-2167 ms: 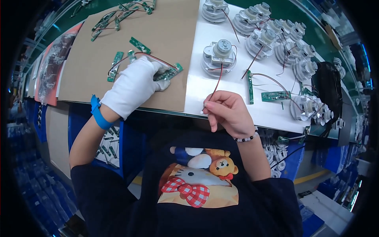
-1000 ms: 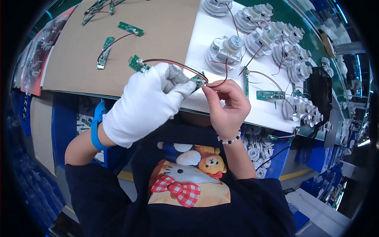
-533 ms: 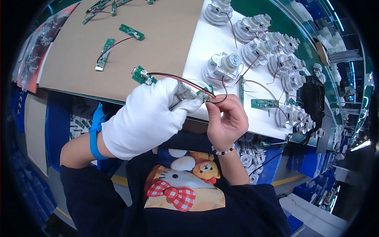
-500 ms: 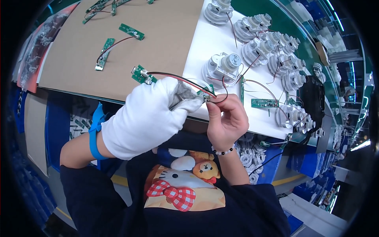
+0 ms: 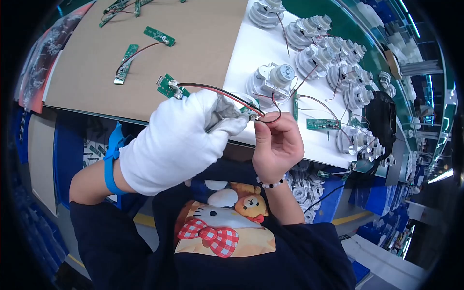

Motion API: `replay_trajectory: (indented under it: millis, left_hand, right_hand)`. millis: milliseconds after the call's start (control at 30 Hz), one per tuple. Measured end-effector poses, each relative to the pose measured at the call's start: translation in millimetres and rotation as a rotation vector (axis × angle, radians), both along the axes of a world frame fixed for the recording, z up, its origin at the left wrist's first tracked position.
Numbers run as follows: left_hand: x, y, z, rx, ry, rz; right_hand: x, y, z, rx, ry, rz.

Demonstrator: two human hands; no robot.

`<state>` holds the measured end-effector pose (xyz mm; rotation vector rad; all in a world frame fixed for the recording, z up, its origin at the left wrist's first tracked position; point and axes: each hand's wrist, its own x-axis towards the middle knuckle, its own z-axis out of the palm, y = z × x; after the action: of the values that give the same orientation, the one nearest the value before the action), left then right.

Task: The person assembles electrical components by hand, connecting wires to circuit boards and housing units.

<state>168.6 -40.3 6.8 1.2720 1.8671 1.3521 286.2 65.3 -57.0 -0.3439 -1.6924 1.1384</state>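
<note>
My left hand (image 5: 176, 140), in a white glove with greyed fingertips, is closed on a green circuit board; most of it hides behind the glove. Another green board (image 5: 166, 83), joined by red and black wires (image 5: 217, 90), sticks out beyond the glove. My right hand (image 5: 278, 147), bare, pinches a thin wire lead (image 5: 279, 110) by its end against the held board's connector (image 5: 253, 116). That lead curves down from a white motor unit (image 5: 270, 83) just beyond my fingers. Whether its plug is seated in the connector cannot be made out.
Several more motor units (image 5: 314, 63) with trailing wires stand on the white sheet (image 5: 241, 53) at right. Wired board pairs (image 5: 126, 65) lie on the brown cardboard (image 5: 193, 38) at left. A black object (image 5: 384, 116) sits at the far right. White parts fill a bin (image 5: 304, 193) below the table edge.
Both hands keep the same grip near the connector. The left hand and its board have shifted very slightly left, with a small shift of the whole view.
</note>
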Motion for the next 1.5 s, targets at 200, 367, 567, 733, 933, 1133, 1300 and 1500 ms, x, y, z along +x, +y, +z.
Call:
replay_trajectory:
  millis: [200,367,567,733,933,1133,1300,1500]
  left_hand:
    - [0.5,-0.5,-3.1,0.005,0.023,-0.034]
    - [0.4,-1.3,-4.4,0.032,0.048,-0.092]
    - [1.7,-5.3,-13.9,0.155,0.346,-0.134]
    - [2.2,-1.4,-9.4,0.124,0.428,-0.121]
    - [4.1,3.5,-15.2,0.125,0.312,-0.055]
    - [6.5,3.3,-12.3,0.097,0.182,-0.037]
    - [7.2,4.3,-10.5,0.079,0.252,-0.050]
    - [8.2,1.7,-9.5,0.105,0.288,-0.049]
  right_hand:
    - [-2.3,2.0,-1.0,0.142,-0.005,-0.072]
    - [0.5,6.2,5.9,0.268,-0.094,-0.103]
    - [1.1,11.6,9.4,0.346,-0.115,-0.071]
    - [2.5,7.1,13.6,0.062,-0.043,0.015]
    - [1.4,3.9,16.8,0.359,-0.218,-0.185]
    - [1.2,5.9,12.8,0.140,-0.068,-0.130]
    - [-0.6,4.6,10.6,0.225,-0.087,-0.174]
    - [0.5,0.5,12.6,0.293,-0.191,-0.230]
